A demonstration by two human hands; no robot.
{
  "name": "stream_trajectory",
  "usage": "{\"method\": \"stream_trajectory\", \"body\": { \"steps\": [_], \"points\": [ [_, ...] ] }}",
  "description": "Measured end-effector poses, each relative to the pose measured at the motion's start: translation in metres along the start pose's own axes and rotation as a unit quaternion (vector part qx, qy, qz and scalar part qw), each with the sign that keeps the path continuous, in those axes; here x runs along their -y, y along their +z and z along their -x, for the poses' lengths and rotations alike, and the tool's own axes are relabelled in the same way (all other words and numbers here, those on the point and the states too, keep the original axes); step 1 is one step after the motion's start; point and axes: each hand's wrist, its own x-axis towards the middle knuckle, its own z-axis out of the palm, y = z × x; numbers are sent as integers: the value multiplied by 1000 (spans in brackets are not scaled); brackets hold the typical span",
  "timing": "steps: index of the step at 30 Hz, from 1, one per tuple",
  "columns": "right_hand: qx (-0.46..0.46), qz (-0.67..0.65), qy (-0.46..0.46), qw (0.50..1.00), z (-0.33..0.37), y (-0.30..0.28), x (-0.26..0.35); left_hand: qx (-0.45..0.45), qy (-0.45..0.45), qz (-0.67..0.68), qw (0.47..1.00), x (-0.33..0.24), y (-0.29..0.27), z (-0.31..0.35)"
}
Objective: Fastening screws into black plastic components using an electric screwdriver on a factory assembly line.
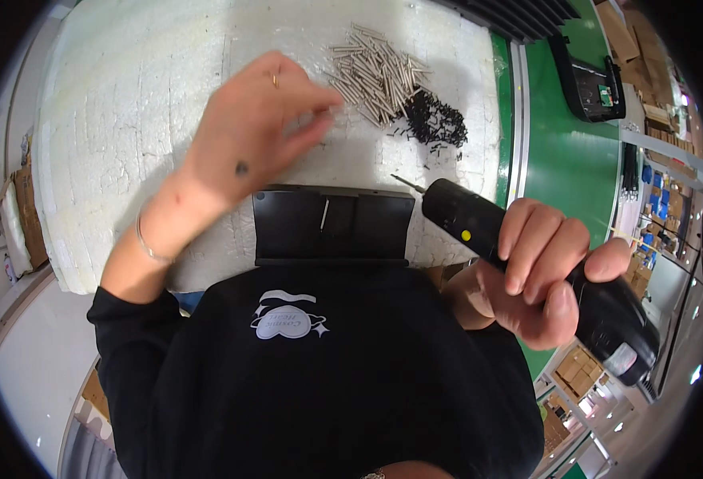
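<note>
My right hand (547,267) grips a black electric screwdriver (459,211); its thin bit points left toward the foam-covered surface. Over that surface, my left hand (268,120) is closed in a slightly blurred pinch, its fingertips beside a heap of silver metal pins (375,73). Whatever the pinch may hold is too small or hidden to name. Next to the pins lies a pile of small black screws (438,120). Close to my body rests a black rectangular panel (375,227) with raised edges, and one silver pin (324,214) shows on it.
White foam sheeting (128,104) covers the work surface. Beyond its right edge runs a green bench top (555,152), where a black housing with a small circuit board (587,84) sits. Black ribbed parts (519,16) are at the far right. Cardboard boxes (579,371) stand off to the right.
</note>
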Motion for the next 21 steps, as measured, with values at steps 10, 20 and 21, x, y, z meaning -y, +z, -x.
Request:
{"method": "stream_trajectory", "body": {
  "steps": [10,20,21],
  "points": [
    [86,-11,27,996,12,11,-16,-1,-46,59,997,-47,19,57],
    [98,1,45,994,10,16,-16,-15,-54,77,995,-46,25,63],
    [99,2,46,994,10,17,-17,-21,-53,83,995,-46,25,63]
  ]
}}
